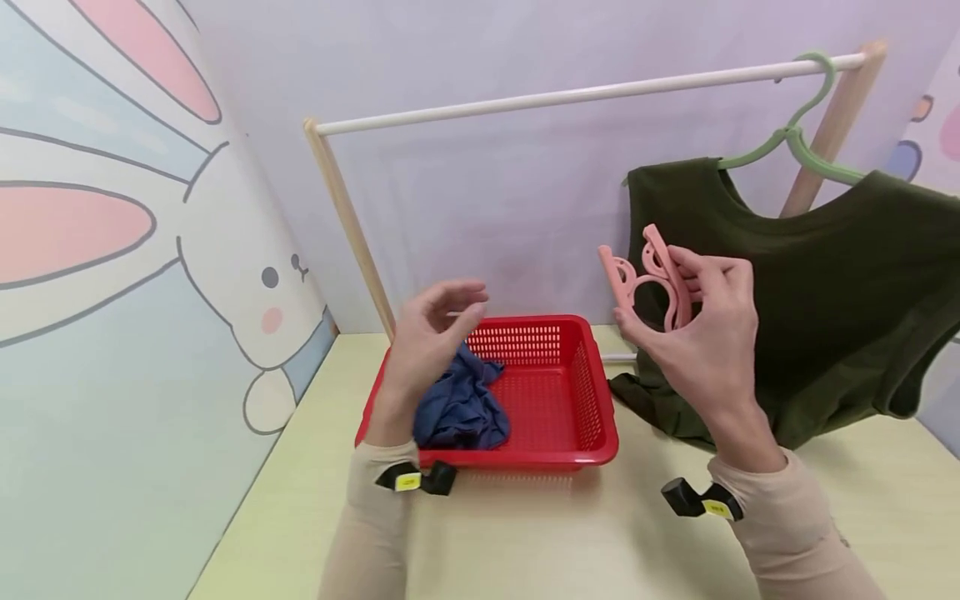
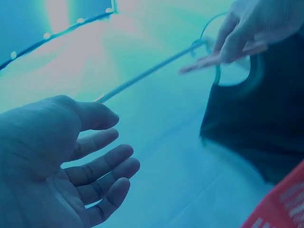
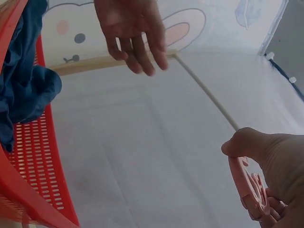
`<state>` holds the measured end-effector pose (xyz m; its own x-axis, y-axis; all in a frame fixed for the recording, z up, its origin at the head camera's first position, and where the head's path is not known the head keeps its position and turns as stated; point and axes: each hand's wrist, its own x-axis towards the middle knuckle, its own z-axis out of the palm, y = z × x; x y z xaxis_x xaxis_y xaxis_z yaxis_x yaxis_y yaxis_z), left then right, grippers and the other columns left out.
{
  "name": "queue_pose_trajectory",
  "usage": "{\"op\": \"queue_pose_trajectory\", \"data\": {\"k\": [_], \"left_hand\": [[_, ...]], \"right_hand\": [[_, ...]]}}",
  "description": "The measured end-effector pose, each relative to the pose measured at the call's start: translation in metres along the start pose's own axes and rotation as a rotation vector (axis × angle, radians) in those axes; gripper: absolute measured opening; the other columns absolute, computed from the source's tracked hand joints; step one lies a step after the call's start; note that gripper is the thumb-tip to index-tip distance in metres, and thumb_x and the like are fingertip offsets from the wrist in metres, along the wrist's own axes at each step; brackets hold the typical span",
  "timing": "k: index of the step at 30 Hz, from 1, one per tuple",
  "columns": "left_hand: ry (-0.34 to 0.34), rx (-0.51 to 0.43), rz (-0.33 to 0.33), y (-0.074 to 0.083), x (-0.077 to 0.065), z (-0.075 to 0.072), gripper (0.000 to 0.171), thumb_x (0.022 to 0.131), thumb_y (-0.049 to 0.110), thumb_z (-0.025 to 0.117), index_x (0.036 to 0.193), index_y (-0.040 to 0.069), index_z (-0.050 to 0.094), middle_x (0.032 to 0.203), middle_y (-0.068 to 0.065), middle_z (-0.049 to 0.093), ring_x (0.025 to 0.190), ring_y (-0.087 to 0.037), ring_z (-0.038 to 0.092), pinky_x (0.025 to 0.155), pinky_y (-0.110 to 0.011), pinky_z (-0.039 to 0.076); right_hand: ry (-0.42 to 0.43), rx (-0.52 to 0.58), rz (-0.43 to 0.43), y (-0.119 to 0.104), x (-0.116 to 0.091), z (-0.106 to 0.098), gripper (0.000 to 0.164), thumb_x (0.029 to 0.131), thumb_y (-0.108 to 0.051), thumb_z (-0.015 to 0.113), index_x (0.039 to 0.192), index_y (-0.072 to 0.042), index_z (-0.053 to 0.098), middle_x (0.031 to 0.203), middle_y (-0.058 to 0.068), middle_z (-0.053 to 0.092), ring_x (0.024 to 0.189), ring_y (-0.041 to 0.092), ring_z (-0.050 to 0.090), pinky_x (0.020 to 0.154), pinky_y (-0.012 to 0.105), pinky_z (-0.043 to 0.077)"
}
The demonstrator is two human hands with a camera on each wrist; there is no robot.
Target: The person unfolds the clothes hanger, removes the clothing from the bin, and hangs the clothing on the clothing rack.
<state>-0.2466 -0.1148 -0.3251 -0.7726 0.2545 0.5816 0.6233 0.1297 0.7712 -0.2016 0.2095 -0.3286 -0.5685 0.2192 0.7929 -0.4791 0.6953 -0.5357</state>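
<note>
My right hand [image 1: 712,350] holds a pink folding hanger [image 1: 617,279] up between thumb and fingers, in front of a dark green sleeveless top [image 1: 832,308]. Its arms are folded in, and no hook shows clearly. In the right wrist view the thumb presses on one end of the pink folding hanger [image 3: 241,178]. My left hand [image 1: 420,350] is held over the left side of a red basket [image 1: 517,457], fingers relaxed and apart from the pink hanger. Crumpled dark blue cloth [image 1: 465,408] lies in the basket, partly hidden by that hand. In the left wrist view, the left hand [image 2: 57,156] has nothing in its fingers.
A white rail [image 1: 525,102] on wooden posts [image 1: 348,221] spans the back. From its right end a green hanger [image 1: 813,158] carries the top, whose lower part spreads over the pale table [image 1: 525,542]. A wall with a rabbit drawing [image 1: 247,250] bounds the left.
</note>
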Motion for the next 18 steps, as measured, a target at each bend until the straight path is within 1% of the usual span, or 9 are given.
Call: {"op": "queue_pose_trajectory", "data": {"k": [3, 5, 7, 9, 13, 15, 18], "left_hand": [[-0.052, -0.024, 0.035, 0.006, 0.012, 0.028, 0.032, 0.107, 0.014, 0.074, 0.138, 0.005, 0.075, 0.133, -0.012, 0.077, 0.119, -0.022, 0.073, 0.102, -0.042, 0.061], [-0.078, -0.041, 0.047, 0.007, 0.018, 0.046, 0.033, 0.107, 0.017, 0.073, 0.138, 0.003, 0.075, 0.133, -0.013, 0.077, 0.117, -0.020, 0.073, 0.102, -0.047, 0.062], [-0.094, -0.056, 0.053, 0.009, 0.022, 0.061, 0.035, 0.107, 0.018, 0.074, 0.138, 0.002, 0.075, 0.132, -0.013, 0.077, 0.116, -0.019, 0.074, 0.102, -0.049, 0.063], [-0.099, -0.079, 0.051, 0.009, 0.025, 0.073, 0.036, 0.107, 0.019, 0.074, 0.138, 0.002, 0.075, 0.132, -0.012, 0.077, 0.115, -0.019, 0.074, 0.101, -0.047, 0.064], [-0.089, -0.130, 0.049, 0.008, 0.025, 0.089, 0.036, 0.106, 0.017, 0.074, 0.138, 0.002, 0.076, 0.131, -0.011, 0.077, 0.114, -0.019, 0.074, 0.099, -0.039, 0.064], [-0.082, -0.152, 0.047, 0.006, 0.023, 0.093, 0.035, 0.105, 0.016, 0.073, 0.138, 0.001, 0.076, 0.130, -0.012, 0.078, 0.113, -0.020, 0.074, 0.099, -0.035, 0.064], [-0.077, -0.163, 0.037, 0.002, 0.022, 0.098, 0.036, 0.106, 0.018, 0.073, 0.138, 0.003, 0.076, 0.128, -0.011, 0.078, 0.112, -0.019, 0.073, 0.098, -0.033, 0.062]], "right_hand": [[0.010, 0.017, -0.040, -0.002, -0.002, 0.003, 0.081, 0.077, -0.020, 0.099, 0.149, -0.003, 0.067, 0.136, 0.025, 0.058, 0.117, 0.017, 0.054, 0.087, 0.008, 0.041], [0.014, 0.024, -0.061, -0.003, -0.003, 0.004, 0.082, 0.076, -0.019, 0.100, 0.149, -0.004, 0.067, 0.135, 0.025, 0.058, 0.116, 0.017, 0.055, 0.087, 0.008, 0.041], [0.013, 0.031, -0.075, -0.004, -0.005, 0.006, 0.082, 0.075, -0.019, 0.100, 0.149, -0.004, 0.068, 0.134, 0.025, 0.058, 0.115, 0.017, 0.056, 0.087, 0.008, 0.042], [0.007, 0.034, -0.090, -0.005, -0.006, 0.007, 0.083, 0.074, -0.018, 0.101, 0.148, -0.005, 0.068, 0.133, 0.024, 0.058, 0.115, 0.017, 0.056, 0.087, 0.009, 0.042], [0.003, 0.045, -0.122, -0.006, -0.006, 0.010, 0.084, 0.072, -0.018, 0.102, 0.148, -0.006, 0.069, 0.130, 0.024, 0.059, 0.117, 0.018, 0.055, 0.087, 0.012, 0.042], [-0.001, 0.057, -0.143, -0.006, -0.006, 0.011, 0.085, 0.071, -0.017, 0.102, 0.148, -0.006, 0.069, 0.130, 0.023, 0.059, 0.119, 0.018, 0.054, 0.088, 0.013, 0.043], [-0.025, 0.059, -0.184, -0.005, -0.005, 0.011, 0.085, 0.073, -0.020, 0.100, 0.149, -0.005, 0.068, 0.131, 0.024, 0.060, 0.123, 0.016, 0.052, 0.091, 0.016, 0.044]]}}
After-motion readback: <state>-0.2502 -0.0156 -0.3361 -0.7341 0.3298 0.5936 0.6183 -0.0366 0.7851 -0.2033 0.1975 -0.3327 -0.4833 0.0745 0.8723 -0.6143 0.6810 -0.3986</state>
